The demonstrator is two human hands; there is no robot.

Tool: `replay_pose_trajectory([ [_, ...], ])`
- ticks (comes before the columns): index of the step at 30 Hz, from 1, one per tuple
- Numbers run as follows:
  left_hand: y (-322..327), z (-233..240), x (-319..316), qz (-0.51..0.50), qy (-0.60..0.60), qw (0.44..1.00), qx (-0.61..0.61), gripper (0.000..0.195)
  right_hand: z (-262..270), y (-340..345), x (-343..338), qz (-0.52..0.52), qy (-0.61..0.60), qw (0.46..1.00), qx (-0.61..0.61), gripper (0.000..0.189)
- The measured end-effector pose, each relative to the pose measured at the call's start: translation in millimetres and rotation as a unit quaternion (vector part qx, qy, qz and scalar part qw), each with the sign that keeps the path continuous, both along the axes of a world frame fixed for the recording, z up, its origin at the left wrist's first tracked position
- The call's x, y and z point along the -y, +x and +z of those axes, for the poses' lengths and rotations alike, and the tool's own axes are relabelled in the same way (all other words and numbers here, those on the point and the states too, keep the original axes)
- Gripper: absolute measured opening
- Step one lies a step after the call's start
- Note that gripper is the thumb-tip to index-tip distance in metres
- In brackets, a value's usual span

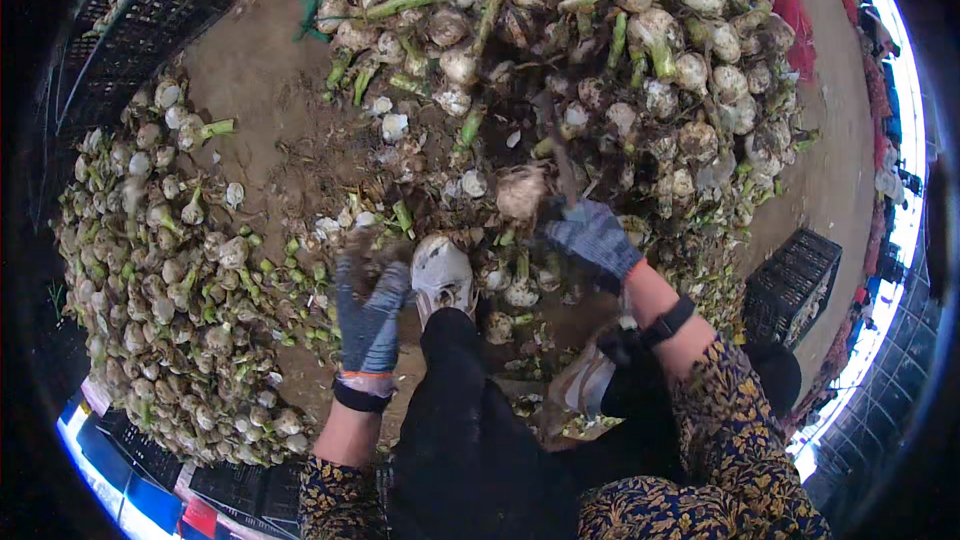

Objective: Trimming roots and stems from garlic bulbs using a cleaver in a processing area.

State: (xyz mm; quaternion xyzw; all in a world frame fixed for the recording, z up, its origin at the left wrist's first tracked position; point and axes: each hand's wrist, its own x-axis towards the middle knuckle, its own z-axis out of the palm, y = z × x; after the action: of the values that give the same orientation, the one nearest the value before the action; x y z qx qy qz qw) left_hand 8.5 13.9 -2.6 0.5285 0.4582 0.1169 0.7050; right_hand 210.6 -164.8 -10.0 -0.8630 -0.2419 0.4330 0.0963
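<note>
My left hand [369, 322], in a grey knit glove, is left of my white shoe [442, 274]. A blurred brown clump [367, 261] shows between its thumb and fingers; whether it is gripped is unclear. My right hand [596, 238], gloved alike, is closed around a tool with a narrow, dark, blurred blade [562, 161] pointing away from me. Just left of that hand is a blurred garlic bulb [522, 191], its root side showing. Beyond it lies a heap of dirty garlic bulbs with green stalks [525, 22].
Trimmed garlic bulbs [187, 300] are piled on the left. Cut stalk pieces [300, 277] and loose skins litter the dirt floor [255, 82]. Black plastic crates stand at the upper left [124, 22] and right [791, 285]. Red netting [796, 22] lies beside the heap.
</note>
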Motion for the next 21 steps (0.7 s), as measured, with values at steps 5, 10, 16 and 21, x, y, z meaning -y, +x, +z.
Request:
replay_pose_trajectory([
  [5, 34, 8, 16, -0.120, -0.210, 0.966, 0.092, 0.058, 16, -5, 4, 0.106, 0.172, 0.977, -0.065, 0.030],
  [10, 47, 16, 17, -0.235, -0.188, 0.947, 0.109, 0.070, 27, -21, -16, 0.122, 0.182, 0.966, -0.137, 0.035],
  [16, 33, 21, -14, -0.163, 0.117, 0.978, 0.061, 0.061, 41, -23, -14, 0.003, 0.058, 0.995, 0.075, 0.034],
  [21, 20, 23, -81, 0.030, 0.098, 0.994, -0.023, 0.040, 37, -22, 10, 0.118, 0.037, 0.982, 0.144, 0.031],
])
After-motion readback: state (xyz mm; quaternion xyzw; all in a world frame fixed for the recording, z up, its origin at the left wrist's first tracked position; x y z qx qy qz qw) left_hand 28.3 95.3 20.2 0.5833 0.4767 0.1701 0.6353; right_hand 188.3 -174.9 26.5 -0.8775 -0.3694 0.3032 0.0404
